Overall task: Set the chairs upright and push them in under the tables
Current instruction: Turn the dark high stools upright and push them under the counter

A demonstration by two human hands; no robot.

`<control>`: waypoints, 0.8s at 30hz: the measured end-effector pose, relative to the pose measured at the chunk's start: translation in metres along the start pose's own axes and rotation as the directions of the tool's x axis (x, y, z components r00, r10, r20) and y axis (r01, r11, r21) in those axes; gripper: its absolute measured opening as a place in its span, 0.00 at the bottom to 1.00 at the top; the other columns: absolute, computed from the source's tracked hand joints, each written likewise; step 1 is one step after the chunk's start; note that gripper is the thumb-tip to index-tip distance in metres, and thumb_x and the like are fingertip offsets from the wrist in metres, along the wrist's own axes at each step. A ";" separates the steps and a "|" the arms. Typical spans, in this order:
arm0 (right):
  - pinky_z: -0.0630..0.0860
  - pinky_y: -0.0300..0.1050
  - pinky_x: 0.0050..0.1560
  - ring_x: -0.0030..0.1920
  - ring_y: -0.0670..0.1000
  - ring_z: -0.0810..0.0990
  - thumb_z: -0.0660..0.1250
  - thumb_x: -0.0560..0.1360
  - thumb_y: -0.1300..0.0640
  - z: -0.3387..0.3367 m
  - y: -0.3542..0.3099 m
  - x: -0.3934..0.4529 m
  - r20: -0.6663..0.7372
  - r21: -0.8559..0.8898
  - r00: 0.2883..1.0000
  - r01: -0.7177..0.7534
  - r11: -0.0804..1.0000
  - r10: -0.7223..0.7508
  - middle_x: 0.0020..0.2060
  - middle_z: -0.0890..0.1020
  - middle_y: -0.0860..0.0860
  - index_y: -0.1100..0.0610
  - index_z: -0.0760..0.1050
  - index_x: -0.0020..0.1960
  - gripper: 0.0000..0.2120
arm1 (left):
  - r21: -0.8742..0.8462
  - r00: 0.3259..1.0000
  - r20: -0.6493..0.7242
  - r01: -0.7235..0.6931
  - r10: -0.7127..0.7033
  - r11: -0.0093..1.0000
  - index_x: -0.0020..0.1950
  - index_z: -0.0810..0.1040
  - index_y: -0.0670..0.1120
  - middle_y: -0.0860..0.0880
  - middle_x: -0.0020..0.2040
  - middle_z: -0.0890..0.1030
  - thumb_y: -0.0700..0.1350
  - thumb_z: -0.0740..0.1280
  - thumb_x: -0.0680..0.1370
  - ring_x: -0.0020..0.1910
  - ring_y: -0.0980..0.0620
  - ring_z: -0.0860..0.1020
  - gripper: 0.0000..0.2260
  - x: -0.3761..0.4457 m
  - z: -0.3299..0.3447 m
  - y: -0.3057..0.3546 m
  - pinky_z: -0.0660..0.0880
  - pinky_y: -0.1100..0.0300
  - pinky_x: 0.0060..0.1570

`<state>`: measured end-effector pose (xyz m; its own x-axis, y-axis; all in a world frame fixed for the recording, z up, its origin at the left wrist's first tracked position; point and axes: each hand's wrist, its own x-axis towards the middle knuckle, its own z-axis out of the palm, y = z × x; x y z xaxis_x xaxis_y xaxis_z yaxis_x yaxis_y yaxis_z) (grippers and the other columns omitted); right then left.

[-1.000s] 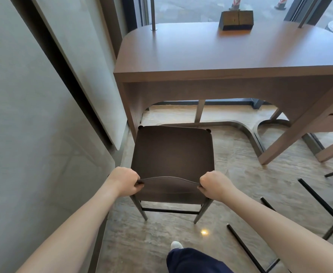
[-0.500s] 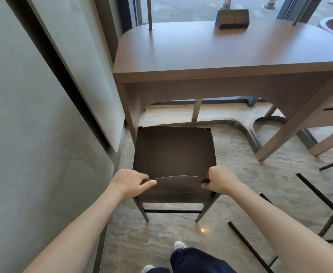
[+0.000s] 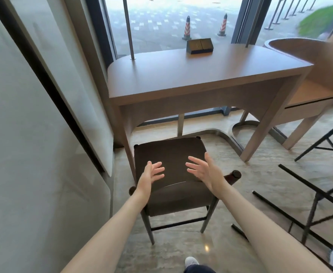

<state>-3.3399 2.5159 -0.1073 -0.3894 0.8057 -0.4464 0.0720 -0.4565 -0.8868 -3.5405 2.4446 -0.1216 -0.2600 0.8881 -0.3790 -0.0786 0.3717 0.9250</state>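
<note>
A pale wall panel (image 3: 33,134) filled the left of the frame. Beige stone-look floor (image 3: 181,251) ran along the bottom, with a small glint of light. At the top, floor-to-ceiling windows (image 3: 171,18) showed daylit paving and two striped traffic cones (image 3: 187,28).

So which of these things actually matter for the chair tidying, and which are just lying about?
Part of the job:
- brown chair, upright
- wooden table
- tipped-over chair on the floor, at right
- left hand, right hand, both open

Just lying about:
- dark box on the table
- traffic cones outside
</note>
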 end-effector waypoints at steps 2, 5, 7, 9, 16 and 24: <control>0.59 0.51 0.72 0.66 0.53 0.75 0.44 0.81 0.36 0.008 0.013 -0.008 -0.093 0.202 0.993 0.088 0.975 -0.071 0.63 0.79 0.51 0.52 0.76 0.66 0.31 | -0.112 1.000 0.016 0.015 -0.013 0.994 0.65 0.74 0.54 0.51 0.63 0.78 0.59 0.44 0.83 0.60 0.53 0.77 0.23 -0.008 -0.002 0.003 0.56 0.46 0.75; 0.62 0.56 0.73 0.67 0.55 0.74 0.45 0.81 0.36 0.014 0.018 -0.024 -0.157 0.450 0.984 0.149 0.881 -0.087 0.62 0.81 0.51 0.54 0.76 0.65 0.31 | -0.315 0.998 0.068 0.034 -0.013 0.949 0.68 0.71 0.54 0.49 0.66 0.77 0.60 0.44 0.83 0.64 0.48 0.75 0.24 -0.016 -0.009 0.008 0.60 0.46 0.73; 0.62 0.58 0.72 0.66 0.55 0.75 0.45 0.81 0.36 0.016 0.017 -0.036 -0.173 0.482 0.978 0.189 0.855 -0.118 0.61 0.81 0.51 0.54 0.76 0.66 0.31 | -0.362 0.996 0.092 0.015 0.020 0.932 0.69 0.71 0.54 0.49 0.66 0.77 0.60 0.44 0.83 0.65 0.47 0.75 0.24 -0.022 -0.010 0.013 0.61 0.46 0.73; 0.63 0.59 0.72 0.65 0.56 0.76 0.45 0.81 0.36 0.017 0.017 -0.048 -0.199 0.501 0.970 0.224 0.836 -0.141 0.61 0.81 0.53 0.55 0.76 0.66 0.32 | -0.373 0.991 0.116 -0.013 0.060 0.928 0.70 0.71 0.54 0.50 0.66 0.77 0.60 0.44 0.83 0.65 0.47 0.74 0.24 -0.026 -0.007 0.017 0.61 0.46 0.73; 0.63 0.61 0.71 0.65 0.58 0.75 0.46 0.81 0.38 -0.001 0.021 -0.104 -0.356 0.494 0.918 0.345 0.798 -0.177 0.63 0.79 0.55 0.56 0.75 0.66 0.30 | -0.272 0.953 0.277 -0.042 0.120 0.961 0.65 0.73 0.57 0.51 0.66 0.77 0.59 0.45 0.83 0.64 0.48 0.75 0.21 -0.038 0.038 0.025 0.62 0.47 0.72; 0.66 0.60 0.69 0.64 0.59 0.76 0.48 0.80 0.37 -0.064 0.046 -0.184 -0.572 0.512 0.807 0.490 0.705 -0.146 0.61 0.80 0.57 0.56 0.77 0.64 0.29 | -0.201 0.839 0.539 0.036 0.080 0.979 0.67 0.72 0.53 0.48 0.63 0.79 0.58 0.45 0.83 0.62 0.47 0.76 0.22 -0.063 0.118 0.026 0.65 0.47 0.70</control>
<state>-3.2066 2.3709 -0.0732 0.2000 0.9330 -0.2992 -0.6103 -0.1203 -0.7830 -3.4123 2.4306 -0.0770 0.2945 0.9200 -0.2587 -0.2799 0.3419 0.8971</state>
